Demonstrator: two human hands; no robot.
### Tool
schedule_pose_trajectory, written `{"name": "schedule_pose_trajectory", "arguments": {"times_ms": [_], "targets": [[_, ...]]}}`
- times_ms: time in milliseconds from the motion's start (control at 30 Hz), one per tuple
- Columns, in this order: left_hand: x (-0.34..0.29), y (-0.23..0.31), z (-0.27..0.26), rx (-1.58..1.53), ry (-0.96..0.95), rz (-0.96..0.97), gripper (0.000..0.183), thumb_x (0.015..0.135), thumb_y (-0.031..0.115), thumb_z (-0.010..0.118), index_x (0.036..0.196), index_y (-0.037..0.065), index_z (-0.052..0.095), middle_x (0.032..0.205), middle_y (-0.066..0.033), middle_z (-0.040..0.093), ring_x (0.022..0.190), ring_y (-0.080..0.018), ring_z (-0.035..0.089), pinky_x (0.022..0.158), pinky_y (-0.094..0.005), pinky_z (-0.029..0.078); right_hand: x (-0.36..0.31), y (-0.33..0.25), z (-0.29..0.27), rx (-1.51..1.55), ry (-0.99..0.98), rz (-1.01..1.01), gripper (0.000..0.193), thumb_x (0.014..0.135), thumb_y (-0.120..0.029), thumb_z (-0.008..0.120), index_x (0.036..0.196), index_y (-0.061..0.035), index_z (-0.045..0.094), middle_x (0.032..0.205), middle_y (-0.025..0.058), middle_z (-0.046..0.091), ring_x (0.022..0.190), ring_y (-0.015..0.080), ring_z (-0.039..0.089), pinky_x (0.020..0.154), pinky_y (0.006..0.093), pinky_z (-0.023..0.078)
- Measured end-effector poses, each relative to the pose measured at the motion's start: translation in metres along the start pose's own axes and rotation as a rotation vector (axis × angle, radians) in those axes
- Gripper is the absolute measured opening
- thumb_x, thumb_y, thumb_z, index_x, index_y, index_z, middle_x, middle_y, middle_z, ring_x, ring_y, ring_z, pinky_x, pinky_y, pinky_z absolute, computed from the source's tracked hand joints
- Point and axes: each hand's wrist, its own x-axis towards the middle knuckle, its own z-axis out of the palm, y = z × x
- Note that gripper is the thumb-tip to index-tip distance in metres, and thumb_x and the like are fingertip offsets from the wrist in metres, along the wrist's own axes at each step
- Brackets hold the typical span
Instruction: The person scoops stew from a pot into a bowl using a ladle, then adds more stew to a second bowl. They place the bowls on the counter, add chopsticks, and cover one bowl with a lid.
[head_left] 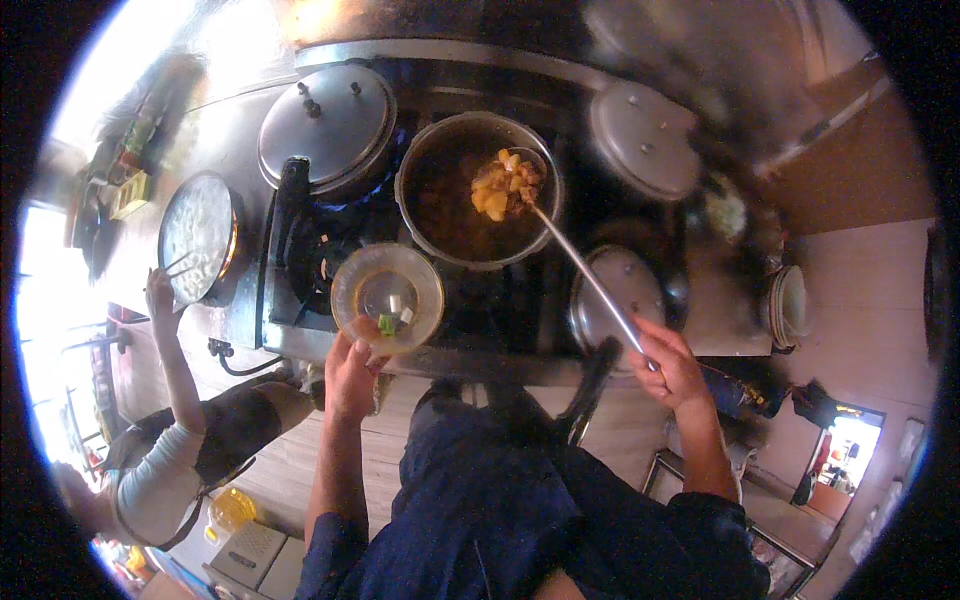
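Co-worker's hand (159,296), well left of the left hand (350,378) and farther out, grips thin sticks (178,263) over a round pan (238,240) with pale contents. Lidded metal pot (330,125), black-handled: beyond the left hand and slightly to its left.

Left hand: thumb on the near edge of a clear bowl (422,275), fingers lower down and partly hidden; rim pinched between them. Bowl lies directly ahead of this hand, with green and white pieces (387,323) inside, at the end nearest the thumb.

Open pot (465,263): ahead and to the right of the left hand, beyond the bowl; ahead and to the left of the right hand (668,370). Dark brown contents.

Yellow-brown chunks (495,190) heaped in the head of a ladle (590,272), above the pot's right half. Handle slants from there down to the right hand, whose fingers are closed round its end.

Round lid (642,285): just ahead of the right hand, beside the handle. Second lid (645,140): farther out, same direction. Stacked bowls (790,305): right of the right hand, well apart.
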Motion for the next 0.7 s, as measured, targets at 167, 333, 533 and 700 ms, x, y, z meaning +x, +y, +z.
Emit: {"name": "schedule_pose_trajectory", "arguments": {"times_ms": [167,333,533,700], "targets": [[0.02,0.024,0.023,-0.003,0.051,0.053,0.046,0.1,0.033,0.063,0.135,0.003,0.053,0.116,-0.0065,0.061,0.109,-0.0185,0.061,0.093,-0.0335,0.051,-0.013,-0.001,0.006,0.153,-0.074,-0.013,0.048,0.103,-0.022,0.054,0.149,-0.01,0.045,0.08,0.003,0.055,0.045,0.0026,0.034,0.035,0.0193,0.027],[0.049,0.035,0.062,0.043,0.043,0.085,0.05,0.099,0.036,0.067,0.132,0.001,0.054,0.113,-0.0057,0.064,0.101,-0.0146,0.062,0.092,-0.0315,0.052,-0.054,-0.018,0.021,0.042,0.012,-0.1,0.05,0.104,-0.02,0.052,0.151,-0.006,0.042,0.077,0.0054,0.053,0.042,0.0033,0.035,0.033,0.0193,0.028],[0.074,0.038,0.121,-0.089,-0.096,0.011,0.058,0.096,0.042,0.07,0.128,-0.005,0.057,0.111,-0.0082,0.067,0.103,-0.0166,0.063,0.09,-0.0319,0.053,-0.098,-0.026,0.05,-0.136,0.014,-0.193,0.055,0.103,-0.024,0.055,0.151,-0.0008,0.04,0.075,0.0054,0.053,0.04,0.004,0.035,0.032,0.0211,0.027],[0.068,0.029,0.14,-0.195,-0.147,0.003,0.067,0.093,0.047,0.071,0.133,-0.006,0.056,0.119,-0.0102,0.066,0.107,-0.0165,0.061,0.097,-0.0329,0.048,-0.107,-0.019,0.067,-0.246,0.061,-0.231,0.062,0.098,-0.029,0.06,0.151,-0.0037,0.042,0.072,0.0006,0.052,0.042,0.004,0.038,0.035,0.0211,0.028]]}}
